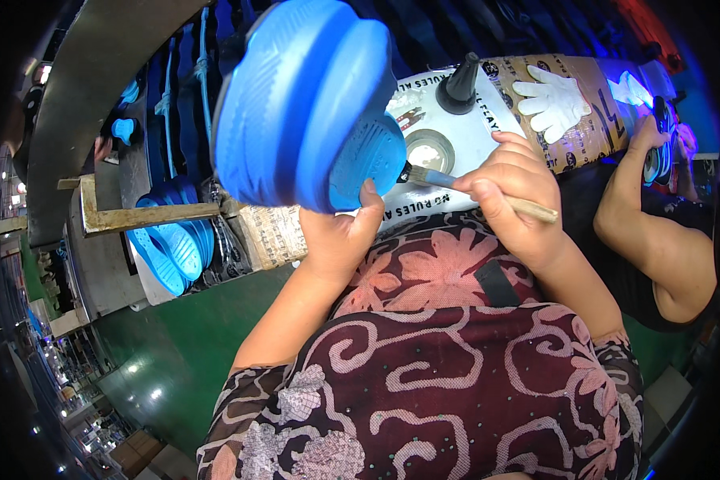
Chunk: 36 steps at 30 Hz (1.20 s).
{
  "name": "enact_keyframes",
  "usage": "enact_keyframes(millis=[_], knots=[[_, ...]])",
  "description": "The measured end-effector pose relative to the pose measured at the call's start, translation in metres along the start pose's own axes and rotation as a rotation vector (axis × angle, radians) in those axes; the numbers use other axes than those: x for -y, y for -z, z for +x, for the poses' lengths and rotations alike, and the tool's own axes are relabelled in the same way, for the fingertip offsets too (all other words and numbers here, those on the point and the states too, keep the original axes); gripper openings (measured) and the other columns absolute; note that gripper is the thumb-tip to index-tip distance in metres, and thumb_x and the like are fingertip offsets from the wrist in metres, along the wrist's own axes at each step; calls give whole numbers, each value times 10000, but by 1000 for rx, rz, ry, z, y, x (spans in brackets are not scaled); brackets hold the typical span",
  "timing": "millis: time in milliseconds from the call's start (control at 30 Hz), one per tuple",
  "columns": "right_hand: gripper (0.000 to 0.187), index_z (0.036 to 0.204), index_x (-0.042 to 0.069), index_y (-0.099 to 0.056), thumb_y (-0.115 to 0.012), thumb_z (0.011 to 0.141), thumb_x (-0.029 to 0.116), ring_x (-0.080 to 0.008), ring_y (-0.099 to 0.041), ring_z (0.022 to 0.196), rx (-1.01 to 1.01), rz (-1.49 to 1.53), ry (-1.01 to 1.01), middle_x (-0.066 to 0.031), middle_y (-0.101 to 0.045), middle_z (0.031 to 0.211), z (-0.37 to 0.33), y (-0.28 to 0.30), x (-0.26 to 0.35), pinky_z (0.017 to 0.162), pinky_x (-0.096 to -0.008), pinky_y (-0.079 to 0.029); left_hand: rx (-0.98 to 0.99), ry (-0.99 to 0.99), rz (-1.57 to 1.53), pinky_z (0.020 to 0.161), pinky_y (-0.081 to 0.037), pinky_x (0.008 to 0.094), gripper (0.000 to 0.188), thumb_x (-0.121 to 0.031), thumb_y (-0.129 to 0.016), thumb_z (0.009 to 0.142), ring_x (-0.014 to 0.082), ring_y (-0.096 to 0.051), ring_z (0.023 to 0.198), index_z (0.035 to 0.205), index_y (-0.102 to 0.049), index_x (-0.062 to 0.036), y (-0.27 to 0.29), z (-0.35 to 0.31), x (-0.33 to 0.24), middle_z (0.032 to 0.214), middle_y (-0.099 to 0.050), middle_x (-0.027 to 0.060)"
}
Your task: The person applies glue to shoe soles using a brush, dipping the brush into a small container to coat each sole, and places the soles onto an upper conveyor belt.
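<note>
The left hand (pixel 340 236) is closed around the lower edge of a blue shoe sole (pixel 308 100), holding it up in front of the person with its grooved underside facing the camera and the thumb pressed against the heel end. The right hand (pixel 510 188) is clenched around the wooden handle of a small brush (pixel 440 179), whose dark bristled tip touches the sole's heel edge. Just behind the brush, on the white-covered table (pixel 488 132), sits a round open tin of pale glue (pixel 429 151), with a black cone-shaped nozzle (pixel 459 84) standing near it and a white work glove (pixel 554 100) lying further right. A stack of more blue soles (pixel 172 240) rests on a rack to the left. Another person's bare arm (pixel 656 232) reaches in at the right edge.
</note>
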State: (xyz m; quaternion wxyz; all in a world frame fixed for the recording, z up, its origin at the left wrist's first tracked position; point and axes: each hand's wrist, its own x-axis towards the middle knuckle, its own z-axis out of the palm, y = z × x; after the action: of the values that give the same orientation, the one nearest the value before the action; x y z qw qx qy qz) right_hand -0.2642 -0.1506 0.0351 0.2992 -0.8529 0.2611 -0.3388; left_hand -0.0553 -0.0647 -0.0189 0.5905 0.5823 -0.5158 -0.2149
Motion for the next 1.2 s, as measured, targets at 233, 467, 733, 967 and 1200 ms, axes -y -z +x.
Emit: enact_keyframes(millis=[233, 467, 733, 967, 1200], knots=[[105, 781, 78, -677, -626, 819, 162, -195, -573, 659, -45, 7, 70, -27, -621, 672, 2, -4, 4, 882, -397, -393, -66, -159, -58, 813, -467, 314, 318, 16, -603, 755, 220, -610, 911, 1068, -568, 59, -7, 5, 0, 995, -624, 150], [110, 787, 79, -684, -614, 823, 156, -191, -579, 664, -34, 47, 28, -26, -627, 681, -1, -2, 2, 896, -399, -386, 63, -153, 56, 977, -393, 378, 456, -29, -559, 840, 249, -508, 1127, 1262, -405, 46, -4, 4, -6, 1226, -504, 162], [143, 782, 66, -672, -579, 850, 152, -207, -582, 666, -6, 40, 21, -37, -634, 698, -1, -3, 4, 881, -407, -385, -83, -205, 41, 762, -481, 290, 233, 51, -590, 744, 203, -619, 805, 976, -609, 51, -6, 6, -1, 908, -639, 125], [169, 777, 50, -660, -558, 865, 152, -215, -569, 644, -50, 9, 13, -52, -620, 683, 2, -6, 2, 853, -391, -393, -49, -73, 16, 809, -465, 306, 351, 24, -605, 745, 225, -608, 905, 1092, -557, 48, -5, -1, 6, 991, -621, 153], [175, 725, 38, -643, -576, 853, 136, -222, -535, 633, -163, 103, -89, -67, -578, 640, -3, -4, 4, 736, -339, -390, -36, -104, 74, 732, -483, 291, 290, 7, -636, 744, 213, -635, 794, 1024, -560, 17, -2, -6, 10, 893, -642, 134]])
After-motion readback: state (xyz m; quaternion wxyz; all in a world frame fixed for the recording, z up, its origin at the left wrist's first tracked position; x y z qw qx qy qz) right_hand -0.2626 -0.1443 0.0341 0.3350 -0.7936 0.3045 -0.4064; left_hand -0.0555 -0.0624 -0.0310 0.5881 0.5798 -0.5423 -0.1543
